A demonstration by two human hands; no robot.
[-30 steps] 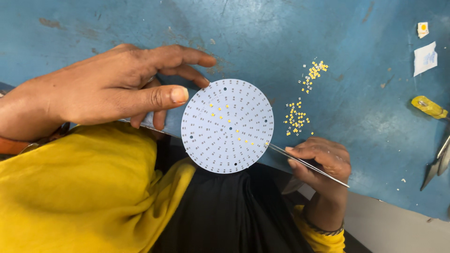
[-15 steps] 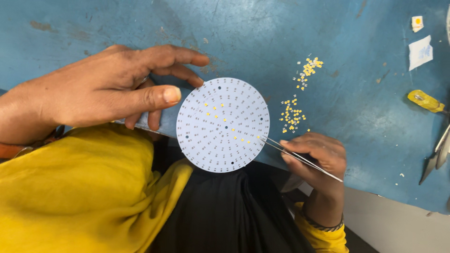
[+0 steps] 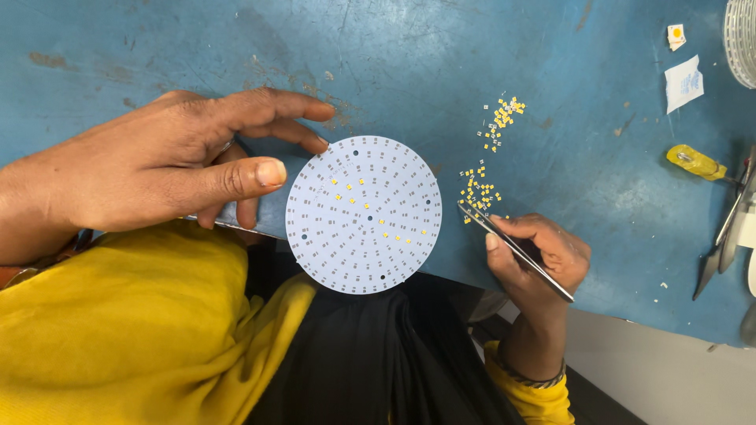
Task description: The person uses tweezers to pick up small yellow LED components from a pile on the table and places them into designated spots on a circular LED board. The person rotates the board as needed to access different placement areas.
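Tweezers (image 3: 516, 250) beside yellow chips (image 3: 478, 191)

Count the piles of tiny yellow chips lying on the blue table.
2: upper pile above and right of the round white board; lower pile at the tweezers' tip. Edges are scattered.

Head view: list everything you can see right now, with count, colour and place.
Round board: one, white, a few yellow chips on it, overhanging the table's near edge.
Loose chips: two small heaps, yellow, right of the board.
Tweezers: one, metal, tips at the nearer heap.
Table: one, blue, worn.
Yellow-handled tool: one, far right.
Paper scraps: two, white, top right.
Left hand: steadying the board's left rim.
Right hand: fingers pinching the tweezers.
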